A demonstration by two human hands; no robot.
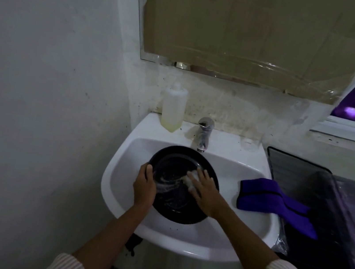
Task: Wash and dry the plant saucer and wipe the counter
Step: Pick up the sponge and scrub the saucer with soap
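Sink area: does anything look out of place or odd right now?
The purple cloth lies askew, draped half over the sink rim and half onto the dark tray beside it. Cardboard is taped over the mirror above.

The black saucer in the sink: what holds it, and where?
The left hand grips the saucer by its left rim; the right hand presses a pale sponge onto its inside.

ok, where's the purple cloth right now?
Head view, right side: the purple cloth is draped over the right rim of the sink. Its far end trails onto the dark mat, right of the black saucer.
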